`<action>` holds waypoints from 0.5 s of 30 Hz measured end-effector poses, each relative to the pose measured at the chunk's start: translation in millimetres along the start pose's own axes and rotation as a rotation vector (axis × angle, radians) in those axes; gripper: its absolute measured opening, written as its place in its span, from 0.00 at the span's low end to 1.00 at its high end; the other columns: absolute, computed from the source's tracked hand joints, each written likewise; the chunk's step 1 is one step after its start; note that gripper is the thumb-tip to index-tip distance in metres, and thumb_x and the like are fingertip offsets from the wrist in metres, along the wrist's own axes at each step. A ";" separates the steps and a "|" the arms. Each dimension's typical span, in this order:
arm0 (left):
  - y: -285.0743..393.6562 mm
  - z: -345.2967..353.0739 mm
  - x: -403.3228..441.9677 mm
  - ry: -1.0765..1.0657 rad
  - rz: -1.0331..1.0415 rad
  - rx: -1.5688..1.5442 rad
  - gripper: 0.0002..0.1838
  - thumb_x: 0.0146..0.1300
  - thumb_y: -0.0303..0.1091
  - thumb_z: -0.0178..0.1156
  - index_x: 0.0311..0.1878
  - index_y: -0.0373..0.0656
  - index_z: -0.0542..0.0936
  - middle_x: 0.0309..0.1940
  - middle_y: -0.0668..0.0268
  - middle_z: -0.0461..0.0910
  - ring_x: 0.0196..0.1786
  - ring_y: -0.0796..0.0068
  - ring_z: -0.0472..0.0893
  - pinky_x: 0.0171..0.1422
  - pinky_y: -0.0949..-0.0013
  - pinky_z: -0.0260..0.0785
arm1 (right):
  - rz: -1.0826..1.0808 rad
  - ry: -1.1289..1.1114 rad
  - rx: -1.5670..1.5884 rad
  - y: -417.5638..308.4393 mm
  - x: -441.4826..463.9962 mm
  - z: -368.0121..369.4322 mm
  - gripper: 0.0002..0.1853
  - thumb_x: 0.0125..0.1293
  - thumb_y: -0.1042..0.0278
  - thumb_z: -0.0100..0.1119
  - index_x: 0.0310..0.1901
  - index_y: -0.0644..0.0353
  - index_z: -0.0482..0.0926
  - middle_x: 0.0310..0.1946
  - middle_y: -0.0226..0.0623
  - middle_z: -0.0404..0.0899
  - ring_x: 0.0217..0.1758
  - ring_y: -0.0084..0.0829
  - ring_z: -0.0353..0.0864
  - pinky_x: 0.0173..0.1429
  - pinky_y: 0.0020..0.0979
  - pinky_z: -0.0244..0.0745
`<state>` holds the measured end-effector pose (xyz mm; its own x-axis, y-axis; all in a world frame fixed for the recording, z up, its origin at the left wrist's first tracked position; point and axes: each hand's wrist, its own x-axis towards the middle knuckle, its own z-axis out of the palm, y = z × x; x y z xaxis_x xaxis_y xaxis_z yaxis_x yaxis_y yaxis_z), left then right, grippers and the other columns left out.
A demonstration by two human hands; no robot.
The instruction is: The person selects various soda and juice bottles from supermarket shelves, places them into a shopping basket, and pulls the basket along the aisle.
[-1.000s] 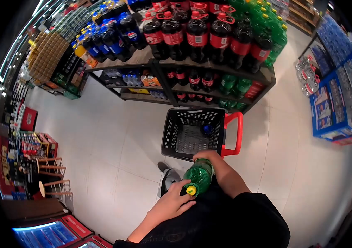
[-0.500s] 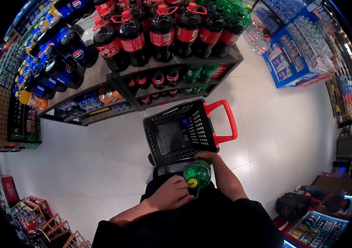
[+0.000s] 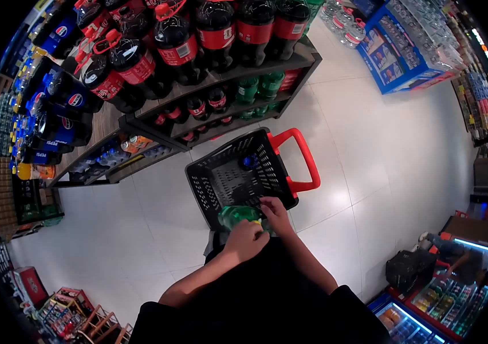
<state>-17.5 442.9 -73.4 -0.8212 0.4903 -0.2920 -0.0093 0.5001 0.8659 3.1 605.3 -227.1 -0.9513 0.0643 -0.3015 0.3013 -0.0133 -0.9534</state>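
A green plastic bottle (image 3: pixel 236 215) with a yellow cap is tilted over the near rim of a black shopping basket (image 3: pixel 198 198). My left hand (image 3: pixel 246 239) is closed around its neck end, by the cap. My right hand (image 3: pixel 275 215) is just right of the bottle, over the basket's near edge, fingers a little apart and gripping nothing I can see. The basket has a raised red handle (image 3: pixel 314 166) on its right side. Inside, a small blue item (image 3: pixel 250 161) shows near the far right corner.
A wooden shelf unit (image 3: pixel 192 137) stands ahead, with large red-labelled cola bottles (image 3: pixel 176 49) on top and Pepsi bottles (image 3: pixel 63 123) to the left. Water packs in a blue display (image 3: pixel 390 54) stand at the right. A person (image 3: pixel 464 261) is by the lit coolers (image 3: pixel 444 304), lower right.
The green bottle has gone from upright against my body to tilted over the basket's near rim, moved by my left hand. My right hand has come off the bottle's side. The view has shifted.
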 end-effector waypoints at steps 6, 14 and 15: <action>-63.8 39.5 48.0 0.096 -0.215 0.156 0.12 0.53 0.35 0.57 0.26 0.32 0.77 0.22 0.49 0.76 0.31 0.48 0.77 0.38 0.53 0.67 | -0.194 -0.575 -0.247 -51.0 19.0 -43.0 0.28 0.53 0.78 0.58 0.59 0.53 0.71 0.50 0.42 0.68 0.38 0.39 0.78 0.44 0.34 0.76; -122.4 87.0 112.3 -0.163 -0.505 0.547 0.15 0.56 0.41 0.55 0.41 0.45 0.82 0.46 0.66 0.81 0.55 0.60 0.72 0.53 0.44 0.60 | 0.017 -0.614 -0.918 45.8 74.3 -22.4 0.18 0.54 0.63 0.61 0.47 0.58 0.77 0.48 0.45 0.70 0.45 0.48 0.81 0.45 0.45 0.80; -132.7 91.6 121.2 -0.203 -0.546 0.513 0.15 0.56 0.42 0.54 0.42 0.46 0.83 0.47 0.65 0.81 0.55 0.59 0.73 0.55 0.43 0.60 | 0.052 -0.683 -1.013 53.9 85.8 -25.5 0.15 0.54 0.62 0.60 0.43 0.58 0.79 0.48 0.43 0.70 0.47 0.48 0.80 0.46 0.46 0.80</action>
<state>-63.6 501.4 -260.9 -0.6553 0.1755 -0.7347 -0.0768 0.9521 0.2959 -60.6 635.6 -304.2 -0.6836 -0.4539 -0.5716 -0.0349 0.8025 -0.5956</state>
